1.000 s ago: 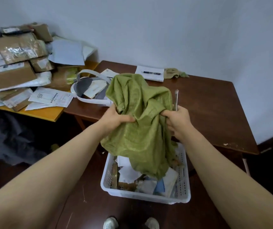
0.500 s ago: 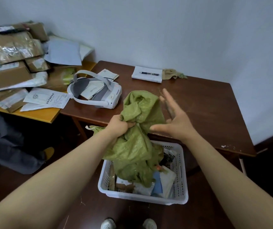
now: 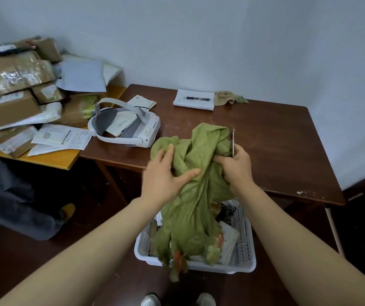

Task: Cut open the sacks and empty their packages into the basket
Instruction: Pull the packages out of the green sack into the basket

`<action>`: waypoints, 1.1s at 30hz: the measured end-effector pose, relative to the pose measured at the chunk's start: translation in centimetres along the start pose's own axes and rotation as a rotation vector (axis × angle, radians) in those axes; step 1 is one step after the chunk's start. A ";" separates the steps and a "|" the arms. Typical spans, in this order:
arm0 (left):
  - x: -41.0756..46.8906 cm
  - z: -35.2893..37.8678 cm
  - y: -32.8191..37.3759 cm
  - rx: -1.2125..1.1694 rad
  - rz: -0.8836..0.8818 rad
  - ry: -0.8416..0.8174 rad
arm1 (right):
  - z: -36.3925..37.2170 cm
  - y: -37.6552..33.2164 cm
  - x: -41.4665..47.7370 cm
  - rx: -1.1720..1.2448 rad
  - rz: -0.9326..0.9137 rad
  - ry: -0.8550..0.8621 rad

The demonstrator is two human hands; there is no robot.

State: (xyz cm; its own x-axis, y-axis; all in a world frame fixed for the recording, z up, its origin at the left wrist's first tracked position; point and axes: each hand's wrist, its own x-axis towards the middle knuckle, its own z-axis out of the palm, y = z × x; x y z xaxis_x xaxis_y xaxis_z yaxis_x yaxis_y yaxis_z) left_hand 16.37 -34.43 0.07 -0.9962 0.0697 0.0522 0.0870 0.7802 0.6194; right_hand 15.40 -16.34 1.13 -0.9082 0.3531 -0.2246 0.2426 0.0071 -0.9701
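Note:
A limp green woven sack [image 3: 195,191] hangs bunched between my hands above the white plastic basket [image 3: 244,246] on the floor. Its frayed lower end droops over the basket's front rim. My right hand [image 3: 235,167] grips a fold of the sack and also holds a thin blade [image 3: 233,142] that points upward. My left hand [image 3: 166,175] lies flat against the sack's left side with fingers spread. Packages [image 3: 228,237] lie in the basket, mostly hidden by the sack.
A dark wooden table [image 3: 276,138] stands behind the basket, carrying a white headset [image 3: 128,127], a notepad with a pen [image 3: 195,100] and a rag [image 3: 229,97]. Cardboard boxes and mailers [image 3: 20,89] pile on a yellow table at left. Someone's leg and shoe [image 3: 66,212] are at left.
My right hand, open half a second ago, has closed on the sack again with the blade in it. My left hand has released its grip and flattened against the sack.

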 end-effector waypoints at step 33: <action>0.1 1.4 -1.6 -0.565 -0.622 0.195 | -0.2 6.1 -2.5 -0.202 -0.036 0.102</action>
State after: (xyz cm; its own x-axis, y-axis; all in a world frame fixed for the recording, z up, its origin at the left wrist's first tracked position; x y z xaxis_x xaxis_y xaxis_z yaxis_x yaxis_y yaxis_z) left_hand 16.14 -34.78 -2.00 -0.8496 -0.4157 -0.3245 -0.4374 0.2117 0.8740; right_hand 19.27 -17.00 -4.19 -0.8808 0.4419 -0.1700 0.2835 0.2048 -0.9368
